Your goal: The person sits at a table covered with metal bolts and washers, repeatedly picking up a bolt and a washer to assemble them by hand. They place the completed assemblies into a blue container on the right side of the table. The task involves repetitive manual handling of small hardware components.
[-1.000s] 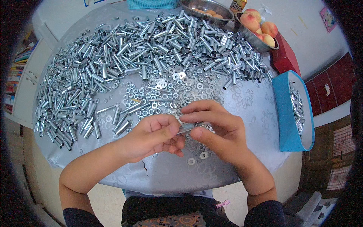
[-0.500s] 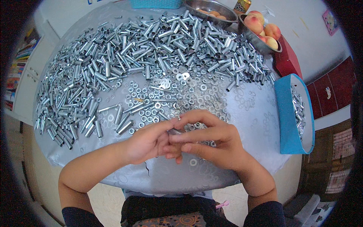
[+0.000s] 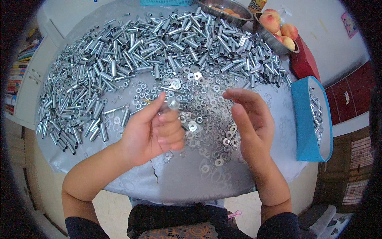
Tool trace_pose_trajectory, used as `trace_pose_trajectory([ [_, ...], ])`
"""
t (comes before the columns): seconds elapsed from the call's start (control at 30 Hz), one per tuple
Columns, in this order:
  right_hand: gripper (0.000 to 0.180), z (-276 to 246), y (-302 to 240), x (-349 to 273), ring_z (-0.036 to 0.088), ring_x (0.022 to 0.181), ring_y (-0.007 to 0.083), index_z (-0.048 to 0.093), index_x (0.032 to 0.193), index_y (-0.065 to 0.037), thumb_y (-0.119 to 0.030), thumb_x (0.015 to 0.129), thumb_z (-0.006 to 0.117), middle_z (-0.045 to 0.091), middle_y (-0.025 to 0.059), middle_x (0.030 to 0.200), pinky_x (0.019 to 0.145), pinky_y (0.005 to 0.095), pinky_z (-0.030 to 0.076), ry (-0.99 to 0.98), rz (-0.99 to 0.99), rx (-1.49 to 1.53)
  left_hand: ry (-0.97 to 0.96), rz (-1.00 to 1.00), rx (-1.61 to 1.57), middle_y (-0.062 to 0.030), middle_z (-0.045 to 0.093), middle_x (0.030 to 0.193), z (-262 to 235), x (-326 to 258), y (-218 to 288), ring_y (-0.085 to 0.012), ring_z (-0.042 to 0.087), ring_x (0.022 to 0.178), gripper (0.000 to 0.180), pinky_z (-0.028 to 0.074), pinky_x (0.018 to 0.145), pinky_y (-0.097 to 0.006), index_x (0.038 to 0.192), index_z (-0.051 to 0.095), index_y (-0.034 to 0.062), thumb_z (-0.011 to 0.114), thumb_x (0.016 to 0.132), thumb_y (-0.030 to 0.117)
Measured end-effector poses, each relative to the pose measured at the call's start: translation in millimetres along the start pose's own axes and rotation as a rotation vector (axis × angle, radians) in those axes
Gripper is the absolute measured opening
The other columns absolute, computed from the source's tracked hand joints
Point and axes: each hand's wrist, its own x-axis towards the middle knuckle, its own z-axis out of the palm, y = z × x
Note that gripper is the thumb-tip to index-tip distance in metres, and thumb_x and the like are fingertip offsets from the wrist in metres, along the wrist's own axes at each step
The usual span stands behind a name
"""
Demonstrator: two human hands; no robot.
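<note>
My left hand (image 3: 153,133) is closed over the table, fingers curled and thumb on top. It grips a small shiny metal tube (image 3: 172,104), whose bright round end sticks out by the thumb; motion blurs that end and the fingers hide the rest. To the right, my right hand (image 3: 254,125) is raised with fingers and thumb apart, holding nothing. Between and beneath the hands lie loose flat washers (image 3: 219,162) and rings. Hex nuts (image 3: 139,90) are scattered beyond my left hand.
A wide heap of metal tubes (image 3: 159,44) covers the table's far and left parts. On the right stands a blue fabric bin (image 3: 302,119) with metal pieces inside. Behind are a bowl of peaches (image 3: 274,44), a metal bowl (image 3: 242,19), a can (image 3: 256,4) and a turquoise basket (image 3: 167,2).
My hands were together around the metal tube. They have now parted: the left has lifted away holding it, while the right has let go, opened and moved right.
</note>
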Motion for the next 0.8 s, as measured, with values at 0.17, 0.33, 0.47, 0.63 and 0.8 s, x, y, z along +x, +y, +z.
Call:
trace_pose_trajectory([
  [0.17, 0.014, 3, 15, 1, 0.054, 0.083, 0.026, 0.062, 0.087, -0.004, -0.003, 0.073, 0.06, 0.057, 0.0092, 0.089, 0.077, 0.0352, 0.041, -0.205, -0.254, -0.433, 0.053, 0.139, -0.05, 0.0037, 0.024, 0.049, -4, 3, 3, -0.0116, 0.027, 0.048, 0.043, 0.029, 0.054, -0.027, 0.061, 0.032, 0.0139, 0.029, 0.092, 0.044],
  [0.33, 0.027, 9, 29, -4, 0.053, 0.081, 0.0263, 0.062, 0.098, -0.006, -0.001, 0.072, 0.061, 0.055, 0.0107, 0.09, 0.073, 0.0324, 0.044, -0.421, -0.184, -0.572, 0.045, 0.116, -0.037, 0.0037, 0.024, 0.05, -9, 4, 1, -0.0117, 0.027, 0.049, 0.044, 0.029, 0.055, -0.027, 0.061, 0.032, 0.0134, 0.029, 0.092, 0.044],
  [0.47, 0.021, 10, 29, -4, 0.054, 0.078, 0.0279, 0.061, 0.094, -0.003, -0.002, 0.072, 0.06, 0.054, 0.0121, 0.087, 0.069, 0.0334, 0.044, -0.416, -0.199, -0.592, 0.075, 0.067, -0.015, 0.0042, 0.025, 0.05, -9, 4, -3, -0.0116, 0.029, 0.05, 0.044, 0.03, 0.056, -0.027, 0.061, 0.032, 0.0137, 0.029, 0.092, 0.045],
  [0.63, 0.019, 8, 26, -1, 0.054, 0.077, 0.0305, 0.058, 0.09, -0.002, -0.004, 0.071, 0.061, 0.055, 0.0136, 0.084, 0.069, 0.0372, 0.044, -0.382, -0.155, -0.512, 0.118, 0.024, 0.077, 0.0046, 0.027, 0.05, -8, 4, -5, -0.0119, 0.033, 0.051, 0.044, 0.034, 0.059, -0.029, 0.062, 0.033, 0.0142, 0.029, 0.091, 0.046],
  [0.8, 0.023, 7, 10, 2, 0.056, 0.077, 0.0223, 0.06, 0.092, -0.005, -0.008, 0.071, 0.066, 0.058, 0.0089, 0.086, 0.066, 0.032, 0.044, -0.256, -0.06, -0.274, 0.151, -0.021, 0.117, 0.0044, 0.029, 0.051, -11, 4, -8, -0.0126, 0.035, 0.052, 0.043, 0.038, 0.064, -0.032, 0.064, 0.035, 0.0139, 0.029, 0.091, 0.046],
])
